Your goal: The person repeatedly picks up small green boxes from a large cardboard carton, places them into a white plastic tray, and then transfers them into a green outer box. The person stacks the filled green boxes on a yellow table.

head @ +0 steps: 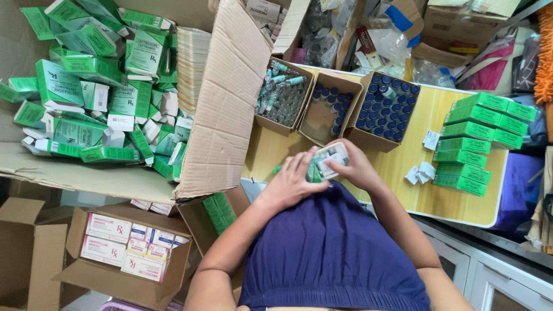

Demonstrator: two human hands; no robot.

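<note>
My two hands meet over the near edge of a small yellow table (415, 173). My left hand (291, 183) grips a small green carton (314, 174) at its side. My right hand (356, 167) holds the white open end of that carton (333, 156), with what looks like a small vial inside. Just beyond the hands stand three open cardboard trays: one with clear vials (282, 95), a partly filled one with dark-capped vials (327, 106) and a full one with blue-capped vials (387, 109).
Neat stacks of green cartons (478, 138) and a few folded paper leaflets (423, 170) lie on the table's right. A large open cardboard box (224, 103) full of loose green cartons (92, 86) stands at left. Below it sits a box of white-and-pink cartons (124, 247). Clutter and bags lie behind the table.
</note>
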